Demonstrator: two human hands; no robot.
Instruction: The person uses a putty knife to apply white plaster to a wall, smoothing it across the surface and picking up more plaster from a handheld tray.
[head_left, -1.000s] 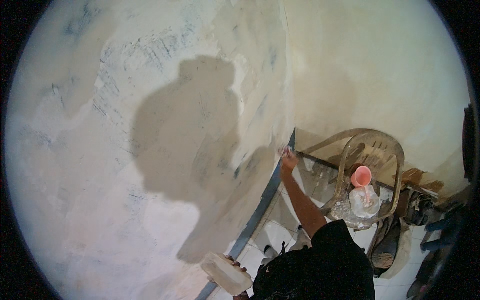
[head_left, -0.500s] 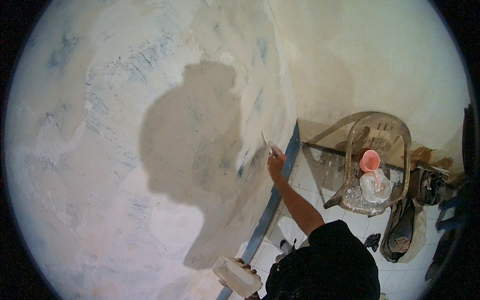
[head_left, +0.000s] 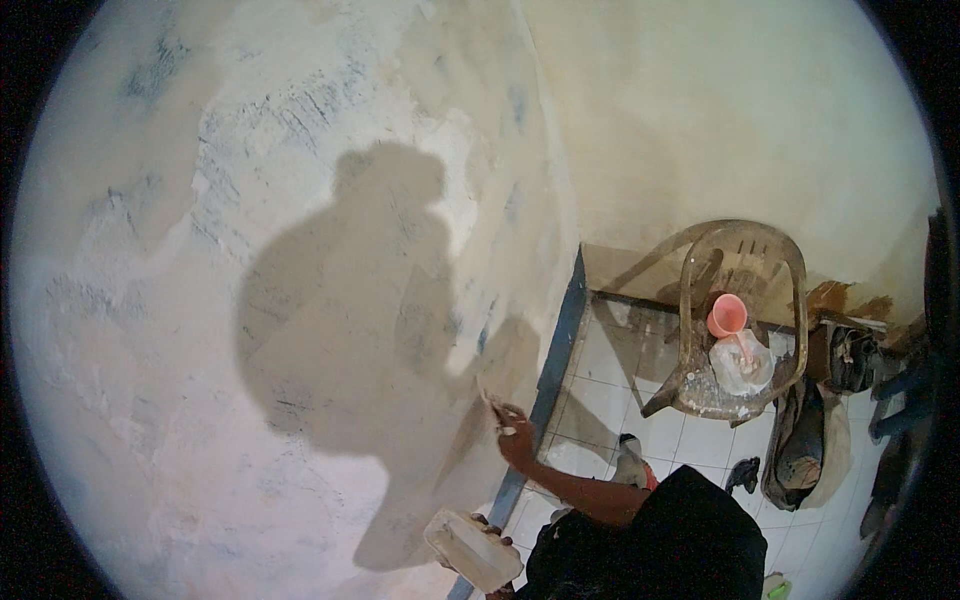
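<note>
My right hand (head_left: 514,436) is closed around a putty knife (head_left: 486,391), its thin pale blade held against or very near the patchy plastered wall (head_left: 300,400). Whether the blade touches the wall I cannot tell. Lower down, my left hand (head_left: 496,532) grips a whitish rectangular mud pan (head_left: 472,550) by its side, close to the foot of the wall. The pan's hollow shows, but what lies in it is hard to make out. Fresh pale filler and bluish older patches cover the wall, and my shadow falls across it.
A dirty plastic chair (head_left: 745,240) stands on the white tiled floor (head_left: 610,385), holding a pink cup (head_left: 727,316) and a clear plastic bag (head_left: 742,365). Bags and sacks (head_left: 805,455) lie right of it. A blue strip (head_left: 562,355) edges the wall; a cream wall (head_left: 700,130) adjoins it.
My right hand with the putty knife has come down and left along the wall, its elbow now more bent. The pan in my left hand has tilted slightly, showing more of its hollow.
</note>
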